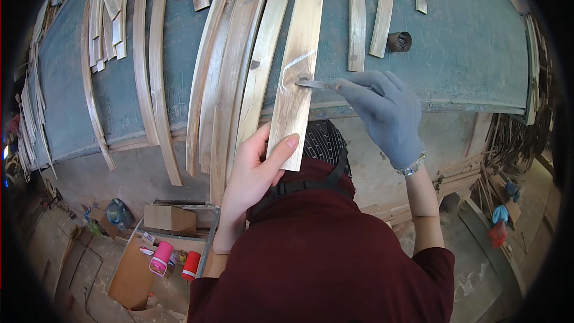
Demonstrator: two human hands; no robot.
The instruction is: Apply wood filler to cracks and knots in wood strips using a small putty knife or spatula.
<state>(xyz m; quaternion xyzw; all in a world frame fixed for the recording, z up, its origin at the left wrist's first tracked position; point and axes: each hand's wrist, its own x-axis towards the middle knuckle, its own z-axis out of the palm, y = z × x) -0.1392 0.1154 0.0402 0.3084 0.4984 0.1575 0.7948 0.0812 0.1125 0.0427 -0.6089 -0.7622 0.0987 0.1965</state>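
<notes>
My left hand (259, 164) is bare and grips the near end of a pale wooden plank (302, 30), thumb on top and fingers wrapped round the edge. A whitish curved line marks the plank's face above a dark knot (303, 79). In a grey-blue glove, my right hand (382, 107) pinches a small putty knife (314, 84). The tip of its metal blade touches the plank at the knot; most of the handle is hidden by the fingers. Other planks (263, 63) lie side by side just left of the held one.
A blue-green table (454, 78) carries more planks, some overhanging its near edge. On the right stands a small dark can (399, 42). Below left, an open box (134, 275) sits near a pink jug (161, 258) and a red jug (191, 265). Wood strips (460, 176) are stacked at right.
</notes>
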